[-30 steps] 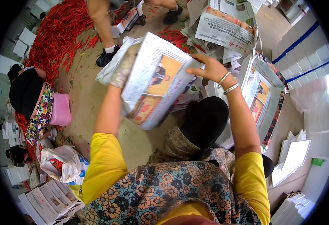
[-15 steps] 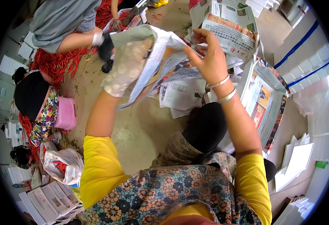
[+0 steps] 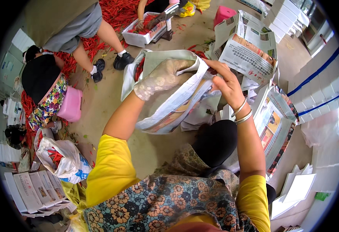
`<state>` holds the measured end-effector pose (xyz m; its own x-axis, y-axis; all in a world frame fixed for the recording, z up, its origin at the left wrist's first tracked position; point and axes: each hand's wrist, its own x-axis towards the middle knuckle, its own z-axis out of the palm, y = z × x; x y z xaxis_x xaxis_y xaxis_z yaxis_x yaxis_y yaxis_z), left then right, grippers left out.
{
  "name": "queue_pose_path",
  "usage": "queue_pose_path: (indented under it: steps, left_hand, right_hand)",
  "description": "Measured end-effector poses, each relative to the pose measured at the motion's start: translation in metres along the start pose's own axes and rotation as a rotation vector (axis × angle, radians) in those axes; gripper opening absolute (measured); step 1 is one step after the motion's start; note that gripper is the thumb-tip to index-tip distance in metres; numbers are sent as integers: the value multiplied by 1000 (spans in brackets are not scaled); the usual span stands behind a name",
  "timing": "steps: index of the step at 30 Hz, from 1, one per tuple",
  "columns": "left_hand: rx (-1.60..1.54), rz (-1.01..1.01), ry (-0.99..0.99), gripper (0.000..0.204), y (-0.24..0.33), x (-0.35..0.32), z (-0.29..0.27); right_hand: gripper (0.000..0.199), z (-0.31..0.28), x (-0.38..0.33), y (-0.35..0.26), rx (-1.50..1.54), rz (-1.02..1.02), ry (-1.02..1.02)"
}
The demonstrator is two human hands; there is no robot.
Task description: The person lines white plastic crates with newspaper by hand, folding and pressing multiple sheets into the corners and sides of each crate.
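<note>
A folded newspaper (image 3: pixel 173 116) is held up in front of me, opened out like a bag or lining. My left hand (image 3: pixel 161 81), in a pale patterned glove, reaches over its inner face, fingers bent around a fold near the top right edge. Bare and with two bangles at the wrist, my right hand (image 3: pixel 229 85) is closed on that same right edge, some fingertips hidden behind the paper. Behind the paper shows a white container (image 3: pixel 128 79) with red chili peppers (image 3: pixel 140 69) at its left side; most of it is covered.
More newspapers (image 3: pixel 250 54) lie to the right, beside a newspaper-lined box (image 3: pixel 274 120). A person stands at far left; another sits on a pink stool (image 3: pixel 71 104). Chili peppers heap the floor behind. A white sack (image 3: pixel 65 158) stands left, and another person's hand reaches into a white crate (image 3: pixel 136 38).
My left hand has moved right, toward my right hand, and the newspaper has swung lower and wider. The white container with peppers now shows behind it. The view has shifted slightly.
</note>
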<state>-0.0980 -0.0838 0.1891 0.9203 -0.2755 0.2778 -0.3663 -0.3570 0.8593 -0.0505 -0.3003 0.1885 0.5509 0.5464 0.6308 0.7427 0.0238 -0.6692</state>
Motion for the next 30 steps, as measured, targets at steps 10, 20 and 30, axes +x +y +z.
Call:
queue_pose_path:
  steps: [10,20,30]
  left_hand:
    - [-304,-98,14,41,-7,-21,7]
    - [-289,-170,246,40,-18,-60,-20]
    - [-129,-123,417,34,-36,-102,-74]
  right_hand:
    - [13,17,2,1,-613,-205,307]
    - [18,17,-13,39,258,325,479]
    - [27,-31,-16,68,699,387,750]
